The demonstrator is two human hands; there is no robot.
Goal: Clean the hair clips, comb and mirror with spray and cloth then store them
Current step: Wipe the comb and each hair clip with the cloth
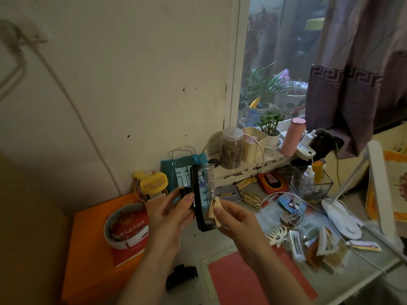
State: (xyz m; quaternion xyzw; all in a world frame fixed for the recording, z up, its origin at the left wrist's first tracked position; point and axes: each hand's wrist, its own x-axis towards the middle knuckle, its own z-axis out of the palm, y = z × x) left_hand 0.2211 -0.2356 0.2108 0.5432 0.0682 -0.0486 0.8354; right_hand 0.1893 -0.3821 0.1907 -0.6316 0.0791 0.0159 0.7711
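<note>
My left hand (168, 214) grips a large hair clip (201, 194) with a black frame and clear plastic jaws, held upright above the desk. My right hand (236, 219) pinches a small beige cloth (213, 211) against the clip's clear side. A black claw clip (181, 279) lies on the desk below my forearms. To the right lie a white claw clip (277, 235) and a brown and white clip (320, 244). I cannot pick out the comb or the mirror with certainty.
An orange box (88, 249) with a red booklet and a white ring sits at left. A yellow fan (153, 181), a blue bag, jars and a pink bottle (294, 136) line the sill. A white desk lamp (343, 214), cables and a glass organiser (312, 183) crowd the right.
</note>
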